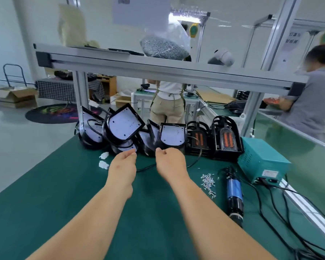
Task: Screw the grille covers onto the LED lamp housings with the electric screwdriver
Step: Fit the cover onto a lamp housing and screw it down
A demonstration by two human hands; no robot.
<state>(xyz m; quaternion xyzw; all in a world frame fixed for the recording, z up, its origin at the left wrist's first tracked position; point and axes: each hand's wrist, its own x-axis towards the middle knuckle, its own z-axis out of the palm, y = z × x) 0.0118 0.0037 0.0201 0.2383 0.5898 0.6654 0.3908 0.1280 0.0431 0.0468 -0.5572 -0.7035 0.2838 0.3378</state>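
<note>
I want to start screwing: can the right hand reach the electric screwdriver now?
Probably yes: the right hand looks empty, and the electric screwdriver lies uncovered to its right, only loose screws between.

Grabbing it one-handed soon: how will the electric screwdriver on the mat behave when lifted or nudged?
The electric screwdriver looks cylindrical, so it may roll if nudged. Its cable seems to lead toward the teal power box, likely tugging when lifted.
</note>
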